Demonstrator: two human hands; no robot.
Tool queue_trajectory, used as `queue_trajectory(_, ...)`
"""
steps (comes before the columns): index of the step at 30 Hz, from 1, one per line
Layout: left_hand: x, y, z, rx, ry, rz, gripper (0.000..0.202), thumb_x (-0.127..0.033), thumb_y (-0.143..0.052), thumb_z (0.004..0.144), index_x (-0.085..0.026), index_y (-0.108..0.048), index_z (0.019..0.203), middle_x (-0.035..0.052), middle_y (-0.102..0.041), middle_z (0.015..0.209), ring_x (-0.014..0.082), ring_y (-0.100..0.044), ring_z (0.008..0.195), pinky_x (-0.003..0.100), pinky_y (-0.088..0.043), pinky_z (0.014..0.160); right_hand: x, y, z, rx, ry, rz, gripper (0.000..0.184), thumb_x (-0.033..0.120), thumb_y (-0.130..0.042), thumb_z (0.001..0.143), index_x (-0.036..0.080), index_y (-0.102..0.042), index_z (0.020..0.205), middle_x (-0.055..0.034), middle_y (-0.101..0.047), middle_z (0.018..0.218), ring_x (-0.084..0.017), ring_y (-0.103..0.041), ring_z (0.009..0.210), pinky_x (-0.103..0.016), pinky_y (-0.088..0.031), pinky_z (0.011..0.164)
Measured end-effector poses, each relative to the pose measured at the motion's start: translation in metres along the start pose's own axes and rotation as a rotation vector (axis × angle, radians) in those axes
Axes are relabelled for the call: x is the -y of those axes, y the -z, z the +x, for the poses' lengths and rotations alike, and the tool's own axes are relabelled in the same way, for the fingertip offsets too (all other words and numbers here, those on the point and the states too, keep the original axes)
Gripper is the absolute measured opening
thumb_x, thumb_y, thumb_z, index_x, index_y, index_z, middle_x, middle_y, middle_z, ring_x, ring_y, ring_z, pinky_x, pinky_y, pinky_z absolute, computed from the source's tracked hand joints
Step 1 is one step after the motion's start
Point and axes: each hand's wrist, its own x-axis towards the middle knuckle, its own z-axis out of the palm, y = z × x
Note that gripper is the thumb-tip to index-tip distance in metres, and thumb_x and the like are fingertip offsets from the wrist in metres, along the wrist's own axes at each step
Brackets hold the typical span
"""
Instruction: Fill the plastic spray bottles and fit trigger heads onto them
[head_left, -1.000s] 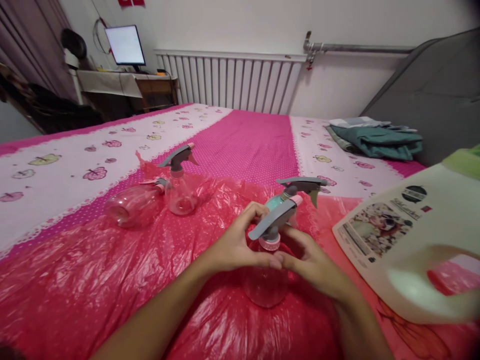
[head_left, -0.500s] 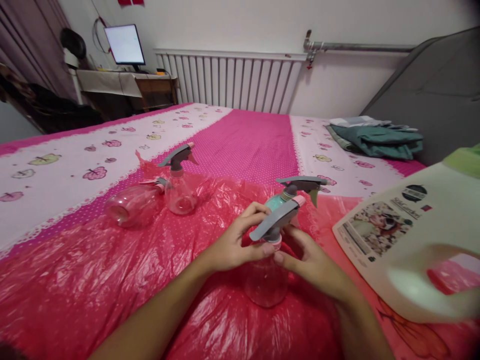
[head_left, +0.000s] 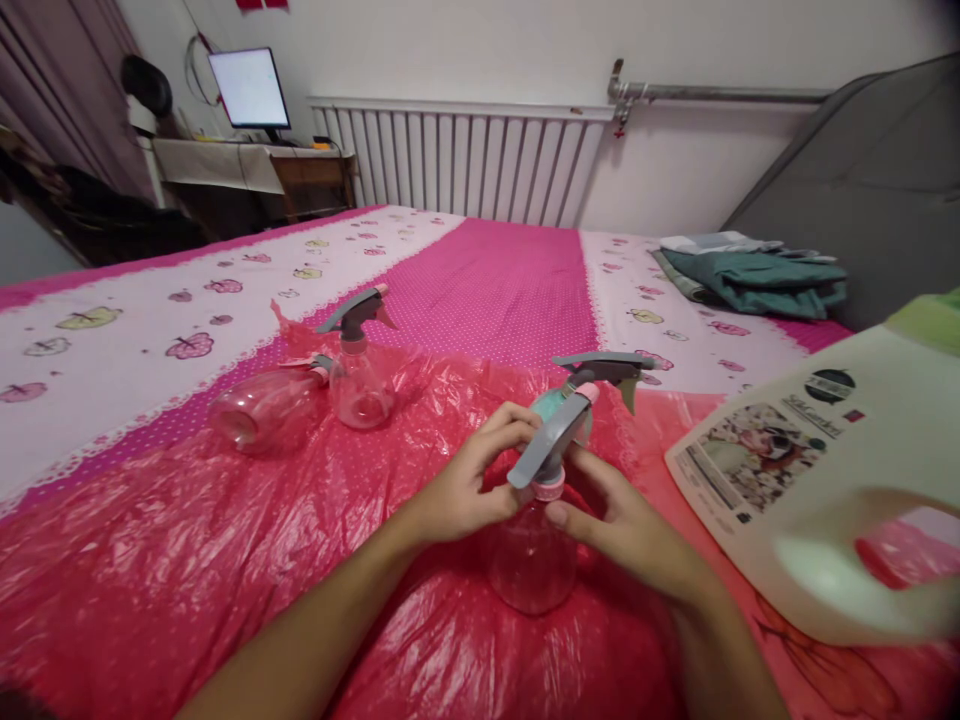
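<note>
Both hands on the clear spray bottle (head_left: pixel 531 560), upright on the red plastic sheet (head_left: pixel 225 560) — left hand (head_left: pixel 461 490) & right hand (head_left: pixel 619 520) pinch the pink collar under its grey trigger head (head_left: pixel 551 440), fingers closed round it. Teal-topped sprayer (head_left: pixel 592 375) just behind; white jug (head_left: pixel 817 470) to the right.

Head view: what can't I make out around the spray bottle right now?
All in the head view:
Bottle neck: covered by the left hand and right hand, so whether the sprayer is screwed tight is hidden.
Teal bottle: body behind the sprayer.
Jug: cut off by the right edge; label print too small.
Monitor: screen washed out.
</note>
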Motion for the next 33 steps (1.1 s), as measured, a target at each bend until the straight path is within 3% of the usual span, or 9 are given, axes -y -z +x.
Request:
queue_trajectory(3, -0.0012, -0.0008, 0.0003, -0.015, -0.020, 0.026, 0.027, -0.043, -0.072, 0.088, -0.022, -0.066, 0.105, 0.0067, -0.057, 0.110, 0.0261, -0.057, 0.106, 0.041, -0.048, 0.097, 0.0033, 0.0003, 0.0012, 0.053, 0.068, 0.020, 0.042, 0.050, -0.076, 0.095, 0.030, -0.069, 0.131, -0.0057, -0.065, 0.141, -0.029, -0.061, 0.133, -0.047, -0.050, 0.116)
queue_trajectory(7, -0.0023, -0.0027, 0.0002, -0.044, -0.012, 0.021, 0.029, -0.028, -0.075, 0.081, -0.023, -0.062, 0.107, 0.0039, -0.057, 0.106, 0.0218, -0.056, 0.098, 0.038, -0.047, 0.092, 0.0073, 0.0000, 0.0018, 0.076, 0.100, 0.052, 0.037, 0.044, -0.079, 0.094, 0.031, -0.071, 0.127, -0.0038, -0.067, 0.137, -0.026, -0.067, 0.122, -0.042, -0.053, 0.111)
queue_trajectory(15, -0.0026, -0.0041, 0.0002, -0.052, 0.018, -0.030, 0.032, -0.032, -0.081, 0.079, -0.022, -0.060, 0.101, 0.0032, -0.058, 0.105, 0.0209, -0.056, 0.096, 0.036, -0.046, 0.091, 0.0075, 0.0008, 0.0017, 0.077, 0.092, 0.066, 0.034, 0.039, -0.080, 0.094, 0.033, -0.071, 0.126, -0.0017, -0.068, 0.133, -0.024, -0.066, 0.121, -0.038, -0.052, 0.110)
queue_trajectory(25, -0.0008, -0.0048, 0.0016, -0.094, -0.052, -0.032, 0.028, -0.029, -0.082, 0.080, -0.021, -0.062, 0.097, 0.0027, -0.058, 0.102, 0.0200, -0.055, 0.095, 0.034, -0.045, 0.089, 0.0067, 0.0009, -0.0009, 0.051, 0.112, 0.053, 0.027, 0.032, -0.080, 0.094, 0.032, -0.065, 0.117, 0.0021, -0.067, 0.120, -0.019, -0.063, 0.117, -0.030, -0.049, 0.106)
queue_trajectory(33, -0.0002, -0.0063, -0.0006, -0.135, -0.010, -0.025, 0.025, -0.028, -0.080, 0.082, -0.022, -0.062, 0.098, 0.0025, -0.057, 0.100, 0.0198, -0.054, 0.094, 0.035, -0.045, 0.088, 0.0049, -0.0001, 0.0015, 0.042, 0.158, 0.041, 0.021, 0.037, -0.074, 0.099, 0.033, -0.063, 0.117, 0.0028, -0.066, 0.120, -0.018, -0.062, 0.118, -0.031, -0.047, 0.107)
